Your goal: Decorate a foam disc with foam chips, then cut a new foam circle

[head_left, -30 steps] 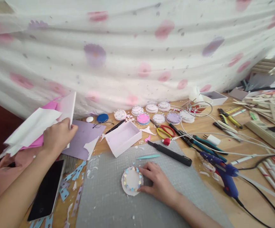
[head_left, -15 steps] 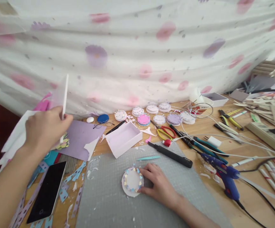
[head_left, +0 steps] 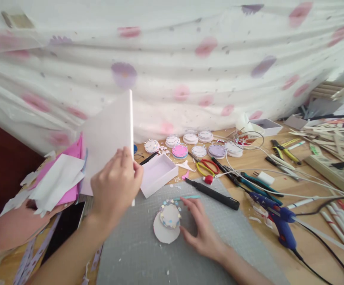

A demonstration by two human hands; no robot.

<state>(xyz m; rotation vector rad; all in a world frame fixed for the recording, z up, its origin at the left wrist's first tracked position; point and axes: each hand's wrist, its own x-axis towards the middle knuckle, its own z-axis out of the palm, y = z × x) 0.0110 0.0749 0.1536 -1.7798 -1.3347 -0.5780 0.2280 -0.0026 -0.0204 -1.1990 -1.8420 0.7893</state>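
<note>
Gripping a flat white foam board [head_left: 109,130] upright in our left hand [head_left: 114,186], our right hand [head_left: 200,227] loosely spread beside the small round bead-edged disc [head_left: 170,214], which overlaps a plain white disc [head_left: 164,233] on the grey cutting mat [head_left: 136,253].

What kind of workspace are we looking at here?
Probably a home craft table: a blue hot glue gun, a black-handled craft knife on a grey cutting mat, and a pink round decorated disc among similar paler ones.
</note>
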